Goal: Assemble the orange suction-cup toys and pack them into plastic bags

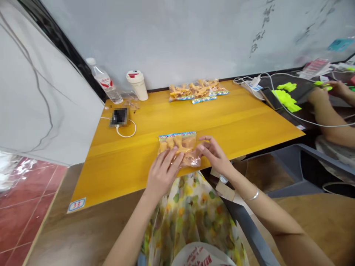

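The person's left hand (163, 173) lay open and flat on a clear zip-top bag (177, 146), fingers spread, covering its near left part. The right hand (215, 155) sat at the bag's right end with its fingers curved against the plastic. From where I stood, I couldn't tell whether it was actually pinching the bag.

The bag lay on the yellow wooden counter (222, 127), close to the near edge, with its long axis running left to right. Its printed, multicoloured strip ran along the far side, away from the person. Inside were golden, knobbly fried snacks (177, 145), partly hidden by the hands, so I couldn't count them or make out their exact kind.

Beyond the bag, at the counter's far edge, lay a row of similar bags (198, 90), overlapping too much to count. Far left of the bag stood a plastic water bottle (104, 79) and a lidded cream cup (137, 85). A pixelated black object (119, 116) lay nearer, its white cable (129, 133) looping beside it. Well to the right, a co-worker's hand (337, 88) reached among neon-green pieces (287, 98), cut off by the view's edge.
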Motion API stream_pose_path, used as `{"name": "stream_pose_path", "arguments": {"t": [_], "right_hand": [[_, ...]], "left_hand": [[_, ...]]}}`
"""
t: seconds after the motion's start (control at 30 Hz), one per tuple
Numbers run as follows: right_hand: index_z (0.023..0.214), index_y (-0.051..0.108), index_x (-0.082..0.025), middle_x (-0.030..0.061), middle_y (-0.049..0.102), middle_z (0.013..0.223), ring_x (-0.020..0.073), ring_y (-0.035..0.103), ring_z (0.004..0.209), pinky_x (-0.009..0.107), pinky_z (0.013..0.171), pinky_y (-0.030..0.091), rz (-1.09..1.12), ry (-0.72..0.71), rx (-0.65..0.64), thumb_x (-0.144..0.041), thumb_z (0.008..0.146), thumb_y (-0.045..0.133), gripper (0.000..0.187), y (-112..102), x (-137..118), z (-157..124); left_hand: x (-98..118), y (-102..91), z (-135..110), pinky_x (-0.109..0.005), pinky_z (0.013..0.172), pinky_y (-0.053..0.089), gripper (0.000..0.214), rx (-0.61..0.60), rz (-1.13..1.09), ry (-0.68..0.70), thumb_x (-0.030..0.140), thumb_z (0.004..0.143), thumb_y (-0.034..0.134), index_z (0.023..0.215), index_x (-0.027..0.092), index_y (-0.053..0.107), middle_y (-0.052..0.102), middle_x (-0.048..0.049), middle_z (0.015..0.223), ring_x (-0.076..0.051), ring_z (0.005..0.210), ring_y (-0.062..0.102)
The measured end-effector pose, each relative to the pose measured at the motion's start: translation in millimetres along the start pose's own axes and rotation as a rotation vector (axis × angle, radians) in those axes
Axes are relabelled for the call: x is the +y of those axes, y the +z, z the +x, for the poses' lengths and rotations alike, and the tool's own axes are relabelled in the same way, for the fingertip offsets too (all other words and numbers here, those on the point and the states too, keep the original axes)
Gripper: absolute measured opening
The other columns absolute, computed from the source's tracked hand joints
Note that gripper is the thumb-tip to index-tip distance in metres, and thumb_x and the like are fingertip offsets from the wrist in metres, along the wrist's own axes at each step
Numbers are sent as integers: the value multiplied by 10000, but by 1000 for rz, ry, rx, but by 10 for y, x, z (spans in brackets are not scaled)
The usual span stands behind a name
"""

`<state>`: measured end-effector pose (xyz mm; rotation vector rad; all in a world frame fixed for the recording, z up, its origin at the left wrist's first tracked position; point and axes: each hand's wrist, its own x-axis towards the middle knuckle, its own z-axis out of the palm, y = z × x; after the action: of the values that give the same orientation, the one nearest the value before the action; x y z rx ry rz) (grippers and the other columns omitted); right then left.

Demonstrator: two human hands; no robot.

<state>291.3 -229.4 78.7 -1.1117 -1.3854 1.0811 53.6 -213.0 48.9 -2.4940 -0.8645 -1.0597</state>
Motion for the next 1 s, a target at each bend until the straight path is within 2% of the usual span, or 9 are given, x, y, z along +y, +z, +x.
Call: {"name": "stream_pose_path", "arguments": {"t": [0.07, 0.13, 0.23, 0.3, 0.37, 0.5, 0.67, 0.87, 1.0], "right_hand": [[1317, 485, -271, 120, 648, 1265, 247, 630, 1162, 446, 994, 511, -298, -340, -18, -547, 936, 614, 488, -16, -21, 5], [1399, 468, -266, 160, 533, 1451, 292, 501, 1363, 514, 1119, 416, -527, -579, -141, -569, 930, 618, 578, -11, -10, 39], [1476, 423, -243, 185, 489, 1491, 293, 459, 1412, 508, 1139, 405, -663, -737, -296, -613, 937, 578, 672, 36, 71, 128], [1493, 413, -231, 192, 489, 1492, 290, 462, 1414, 491, 1126, 426, -697, -817, -327, -620, 917, 602, 721, 76, 148, 197], [1468, 453, -244, 175, 513, 1482, 265, 492, 1393, 465, 1104, 454, -741, -864, -303, -540, 945, 601, 618, 114, 215, 261], [1321, 603, -290, 110, 635, 1367, 218, 584, 1290, 411, 1056, 495, -792, -791, -263, -404, 1009, 519, 342, 172, 261, 358], [1153, 666, -270, 129, 706, 1200, 258, 660, 1115, 434, 961, 529, -600, -593, -242, -524, 943, 582, 340, 199, 234, 427], [1018, 615, -254, 83, 688, 1058, 224, 651, 995, 392, 954, 509, -255, -255, 131, -571, 898, 620, 340, 127, 202, 506], [958, 585, -251, 35, 668, 968, 190, 627, 924, 346, 903, 522, -52, -53, 298, -621, 836, 657, 396, -29, 163, 677]], "left_hand": [[-42, -63, 47, -455, 1000, 563, 618, -10, -51, 24, 153, 900, 675, 1488, 171, 488, 662, -187, 1362, -313, 1227, 654], [-71, -110, 94, -441, 991, 575, 591, -24, -89, 62, 162, 911, 664, 1477, 153, 491, 673, -192, 1340, -299, 1206, 670], [-125, -146, 136, -406, 978, 592, 548, 8, -109, 82, 185, 928, 650, 1454, 142, 504, 702, -185, 1285, -275, 1169, 694], [-174, -153, 141, -380, 985, 595, 540, 33, -131, 62, 196, 935, 646, 1453, 142, 504, 712, -178, 1264, -257, 1157, 703], [-225, -154, 130, -362, 1007, 590, 550, 36, -170, 37, 199, 937, 645, 1465, 157, 496, 711, -167, 1273, -241, 1171, 702], [-304, -144, 85, -354, 998, 601, 584, 52, -239, -51, 258, 934, 666, 1485, 221, 477, 716, -136, 1283, -231, 1150, 718], [-348, -70, -7, -399, 959, 620, 728, 75, -333, -207, 476, 832, 759, 1460, 230, 486, 727, -144, 1263, -277, 1116, 734], [-338, 101, -185, -432, 979, 599, 810, 168, -566, -481, 488, 875, 717, 1525, 205, 325, 659, -208, 1341, -286, 1205, 692], [-465, 161, -170, -463, 1023, 565, 738, 122, -687, -573, 471, 929, 648, 1518, 198, 298, 607, -232, 1403, -281, 1265, 654]]}}
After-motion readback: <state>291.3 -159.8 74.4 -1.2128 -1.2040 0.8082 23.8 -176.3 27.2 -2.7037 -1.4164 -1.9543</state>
